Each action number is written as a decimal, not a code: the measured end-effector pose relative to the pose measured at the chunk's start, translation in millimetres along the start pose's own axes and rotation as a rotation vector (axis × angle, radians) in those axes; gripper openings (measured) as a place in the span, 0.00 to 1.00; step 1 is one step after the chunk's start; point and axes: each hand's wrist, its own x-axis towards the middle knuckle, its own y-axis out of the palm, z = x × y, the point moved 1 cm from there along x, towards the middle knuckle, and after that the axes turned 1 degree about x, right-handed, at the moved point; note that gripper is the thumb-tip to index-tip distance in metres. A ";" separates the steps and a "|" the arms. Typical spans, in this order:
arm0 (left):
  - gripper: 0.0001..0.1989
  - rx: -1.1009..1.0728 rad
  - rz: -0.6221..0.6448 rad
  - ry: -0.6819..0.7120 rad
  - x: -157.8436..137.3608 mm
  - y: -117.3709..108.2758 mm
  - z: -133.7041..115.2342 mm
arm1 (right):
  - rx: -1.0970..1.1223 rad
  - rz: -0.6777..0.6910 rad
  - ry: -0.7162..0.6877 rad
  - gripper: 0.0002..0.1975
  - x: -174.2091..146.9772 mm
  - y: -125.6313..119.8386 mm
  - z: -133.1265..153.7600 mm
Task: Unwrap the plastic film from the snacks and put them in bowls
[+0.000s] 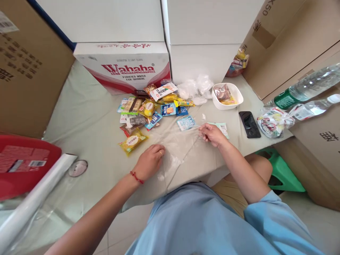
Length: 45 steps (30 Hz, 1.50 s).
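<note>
We find both hands at work over the tabletop point(101, 141), a sheet of clear plastic film point(175, 159) lying between them. The left forearm reaches in from the lower left, and the left hand point(151, 158) is set down low, back upward, fingers together and bent, pointing inward toward the film's left side. Its fingertips are tucked from sight; we cannot tell whether it grips any of the film or only rests there. We note a ring on one finger and a red bracelet point(136, 177) at the wrist.

The right forearm enters from the lower right, angled up and inward. We observe the right hand point(211, 135) with thumb and forefinger brought together on the film's far right portion, the remaining fingers curled toward the palm.

Beyond the film, just beside the right fingertips, we record a light blue packet point(186, 123) lying flat. A pale green packet point(222, 129) lies behind the right hand, partly covered by it. A yellow packet point(132, 141) sits near the left hand, at the near edge of a pile of snack packets point(147, 107). We place the phone point(249, 124) to the right, well apart from both hands.
</note>
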 end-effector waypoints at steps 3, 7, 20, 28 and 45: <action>0.13 -0.044 -0.173 -0.098 -12.1 10.3 1.3 | -0.097 -0.010 -0.016 0.11 5.3 -15.0 1.0; 0.15 0.056 -0.205 -0.193 -13.4 19.0 -10.3 | -0.470 -0.272 -0.326 0.08 -3.5 -22.8 21.8; 0.29 0.140 -0.049 -0.331 2.7 18.6 -10.2 | -1.005 0.302 -0.750 0.18 -58.2 -5.7 -34.3; 0.28 0.114 0.004 -0.329 5.2 20.2 -7.9 | -1.180 0.213 -0.758 0.15 3.0 52.1 64.1; 0.29 0.125 -0.002 -0.330 3.2 21.2 -6.0 | -0.463 0.265 -0.736 0.27 49.1 80.5 90.6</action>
